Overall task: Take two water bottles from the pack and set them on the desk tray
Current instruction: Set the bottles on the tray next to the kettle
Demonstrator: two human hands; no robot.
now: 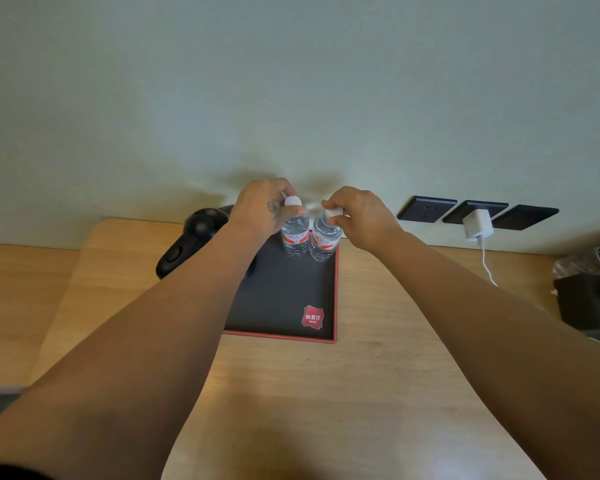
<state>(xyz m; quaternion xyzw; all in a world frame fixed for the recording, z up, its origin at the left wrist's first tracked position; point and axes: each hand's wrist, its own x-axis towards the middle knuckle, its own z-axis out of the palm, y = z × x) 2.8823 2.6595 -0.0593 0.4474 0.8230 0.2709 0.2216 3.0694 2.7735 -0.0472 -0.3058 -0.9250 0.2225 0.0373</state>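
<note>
Two clear plastic water bottles with white caps and red-and-white labels, upright at the far end of the dark rectangular red-edged tray [284, 299] on the light wooden worktop [378, 393]. Left bottle [295, 237] just beside right bottle [324, 242], seemingly touching. Left hand [264, 209] wrapped around the left bottle's neck, fingers [300, 211] closed just under the cap. Right hand [359, 216] pinching the right bottle's top, fingers [338, 220] closed on the cap and neck. Red logo patch [312, 317] in the tray's near right corner. Black rounded device [187, 240] left of the tray. White charger [478, 225] plugged into black wall sockets [426, 209] at far right.
</note>
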